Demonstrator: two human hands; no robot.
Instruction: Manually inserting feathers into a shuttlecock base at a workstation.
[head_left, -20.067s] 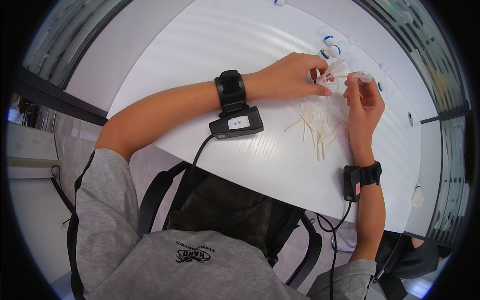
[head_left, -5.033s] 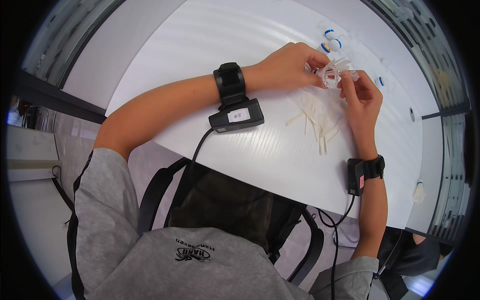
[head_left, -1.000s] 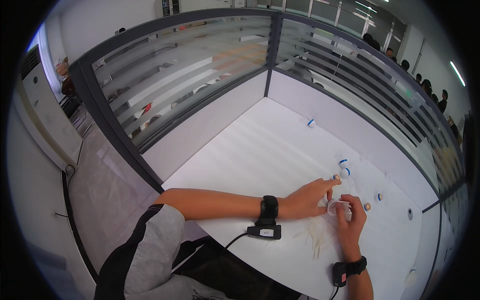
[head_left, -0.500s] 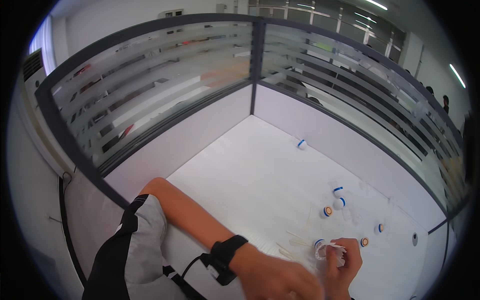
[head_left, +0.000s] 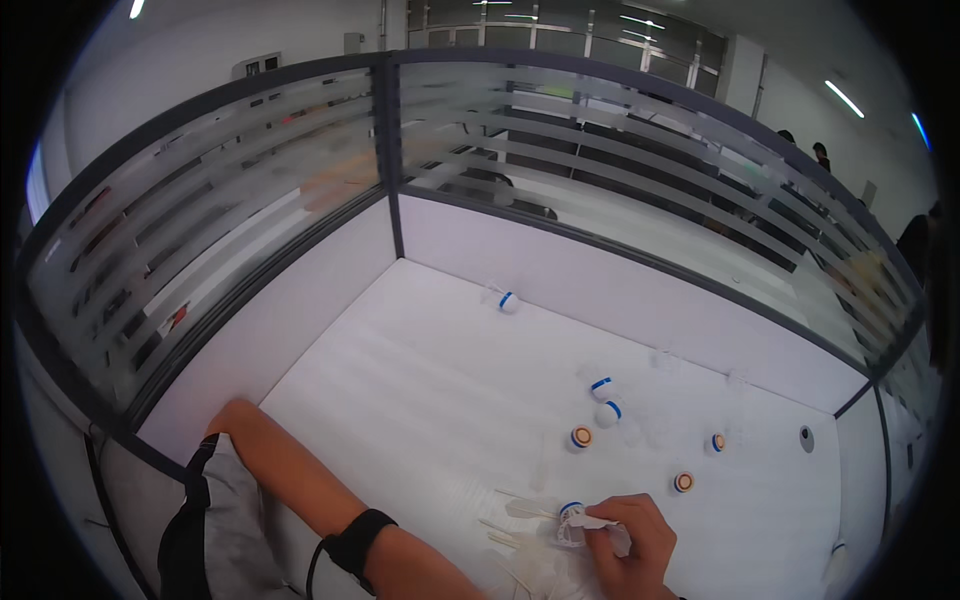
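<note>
The left hand, earlier pinching the shuttlecock together with the right hand, has left it and dropped out of view below the lower edge; only the left forearm and a black wrist strap remain there. The right hand now holds the shuttlecock alone, and its blue-banded base, previously covered by the left fingers, is exposed. A loose white feather now shows just left of it. The camera has tilted up: the shirt front and chair are gone, the loose pale shafts sit near the lower edge, and the partition and ceiling light have come into view.
</note>
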